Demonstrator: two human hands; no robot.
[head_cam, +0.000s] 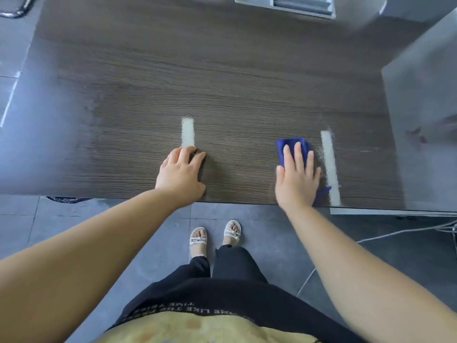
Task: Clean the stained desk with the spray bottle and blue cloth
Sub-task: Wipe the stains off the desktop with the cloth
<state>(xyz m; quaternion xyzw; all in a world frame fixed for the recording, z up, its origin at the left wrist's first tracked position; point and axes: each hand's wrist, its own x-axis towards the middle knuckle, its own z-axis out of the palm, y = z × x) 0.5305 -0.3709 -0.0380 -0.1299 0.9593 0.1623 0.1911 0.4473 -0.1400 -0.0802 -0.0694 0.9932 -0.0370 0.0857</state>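
The dark wood-grain desk (222, 82) fills the upper half of the view. My right hand (298, 177) lies flat with straight fingers on the folded blue cloth (294, 144), pressing it onto the desk near the front edge. Just right of the cloth runs a pale streak (330, 167) on the surface. My left hand (181, 173) rests on the desk with fingers slightly bent, its fingertips at the lower end of another pale streak (188, 132). No spray bottle is in view.
A grey tray-like object (286, 6) sits at the desk's far edge. A grey cabinet or partition (425, 107) stands against the desk's right side. Cables (408, 231) trail over the tiled floor at the right. My feet in white sandals (215, 236) stand below the desk's front edge.
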